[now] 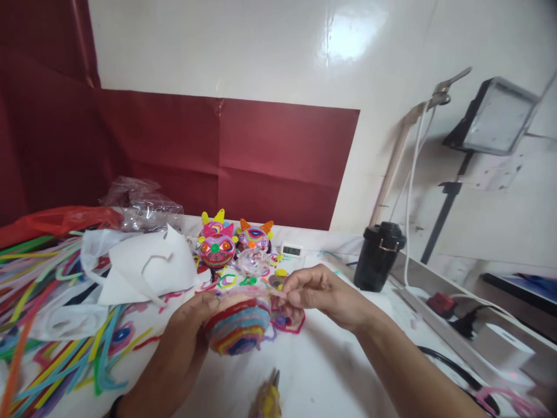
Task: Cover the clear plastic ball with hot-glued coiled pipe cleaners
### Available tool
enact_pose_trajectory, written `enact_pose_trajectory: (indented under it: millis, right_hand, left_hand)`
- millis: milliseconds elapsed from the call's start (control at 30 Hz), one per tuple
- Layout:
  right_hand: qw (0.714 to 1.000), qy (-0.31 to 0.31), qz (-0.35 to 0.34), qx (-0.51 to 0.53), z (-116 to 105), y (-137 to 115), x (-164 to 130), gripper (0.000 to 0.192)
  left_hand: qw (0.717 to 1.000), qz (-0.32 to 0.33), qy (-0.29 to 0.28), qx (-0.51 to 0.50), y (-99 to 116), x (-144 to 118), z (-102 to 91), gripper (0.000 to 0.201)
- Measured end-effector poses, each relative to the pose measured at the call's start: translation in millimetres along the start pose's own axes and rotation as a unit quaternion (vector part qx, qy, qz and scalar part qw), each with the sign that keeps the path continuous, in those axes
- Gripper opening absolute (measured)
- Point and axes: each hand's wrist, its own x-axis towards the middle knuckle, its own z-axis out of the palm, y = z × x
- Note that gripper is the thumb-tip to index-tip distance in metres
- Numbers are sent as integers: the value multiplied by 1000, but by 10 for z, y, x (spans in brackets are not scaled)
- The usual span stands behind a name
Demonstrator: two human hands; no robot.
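At lower centre, the left hand [185, 334] cups a striped ball [237, 328]. The right hand [319, 293] pinches a pink strand [278, 294] against its top. Keeping that strand taut and snug beside the last coil should help.

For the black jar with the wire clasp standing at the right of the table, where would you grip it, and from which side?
Probably around the black jar's straight body below the lid, coming from the near left, across bare table. It stands upright and alone, while a white cable and a metal rail crowd its right side. The lid carries a wire clasp, so a top grip looks awkward.
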Motion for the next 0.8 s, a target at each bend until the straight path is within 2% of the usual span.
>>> enact_pose_trajectory:
  millis: [100,333,433,633,800]
  right_hand:
    - [1000,1,7,-24,-27,0,-6,26]
    - [979,120,-18,-167,-19,-6,16,21]
    - [968,148,-18,-203,-5,23,33,20]
    - [972,159,-13,-174,41,54,79,31]
    - [973,192,-35,-126,108,16,103,39]
  left_hand:
    - [1000,9,7,8,-10,1,-13,16]
    - [999,0,30,30,5,-32,9,18]
    - [998,8,52,40,24,-35,25,18]
    - [998,22,53,31,-10,-15,-13,21]
    - [987,70,90,111,-82,18,-88,22]
